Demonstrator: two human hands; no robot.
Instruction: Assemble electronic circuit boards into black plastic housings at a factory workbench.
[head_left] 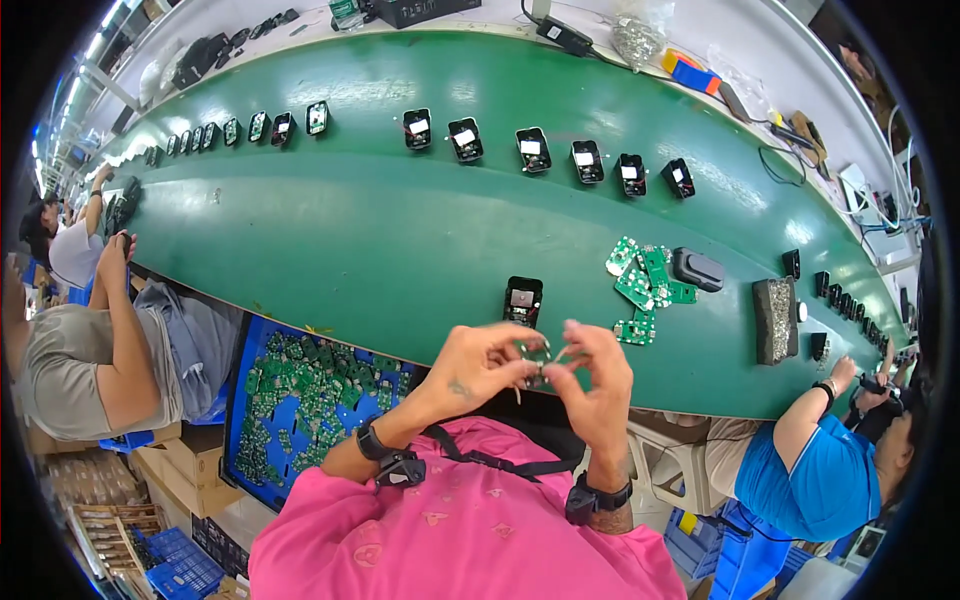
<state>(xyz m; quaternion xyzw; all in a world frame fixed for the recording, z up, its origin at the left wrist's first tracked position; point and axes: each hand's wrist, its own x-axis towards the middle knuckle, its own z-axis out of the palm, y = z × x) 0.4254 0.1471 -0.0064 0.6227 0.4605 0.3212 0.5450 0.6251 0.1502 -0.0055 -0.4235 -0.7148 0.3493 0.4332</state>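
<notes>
Head view: both of the person's hands are raised together over the near edge of the long green conveyor belt (400,230). The left hand (478,362) and the right hand (597,378) meet fingertip to fingertip, each pinching one side of a small green circuit board with metal pins (538,357); the fingers are curled in and pressed on the part, not spread. The board sits between the two hands, just near of a black open plastic casing (522,298) that lies on the belt directly beyond the fingers.

To the right of that casing a loose pile of green circuit boards (645,283) rests on the belt, with a black oval housing (698,268) touching its right side. Farther right stands a dark tray of small metal parts (775,318). Across the far half of the belt a row of black open casings with white labels (548,152) runs left to right.

At the near left, below the belt edge, a blue plastic bin filled with green circuit boards (305,405) stands beside the left forearm. A seated co-worker in a grey shirt (75,355) is at the far left, and another in a blue shirt (825,480) works at the near right.
</notes>
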